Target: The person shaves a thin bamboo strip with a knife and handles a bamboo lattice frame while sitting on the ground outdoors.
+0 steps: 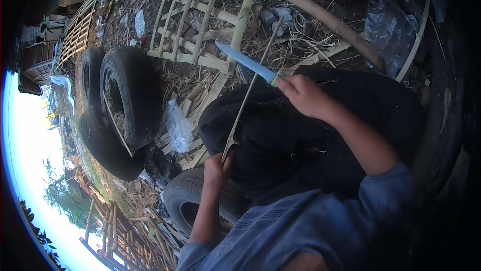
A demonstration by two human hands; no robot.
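Observation:
My left hand is closed round the lower end of a thin bamboo strip, just beside my knee. The strip slants up and away to the right, across my dark trousers. In my right hand is a knife, gripped by its green handle. Its broad pale blade points up and to the left, crossing the strip or lying very near it; I cannot tell whether they touch. Beyond the blade lies a woven bamboo lattice on the ground.
Several old tyres stand and lie at the left, and another tyre is beside my left forearm. A bamboo pole lies at the far right, near a clear plastic bag. Bamboo shavings litter the ground.

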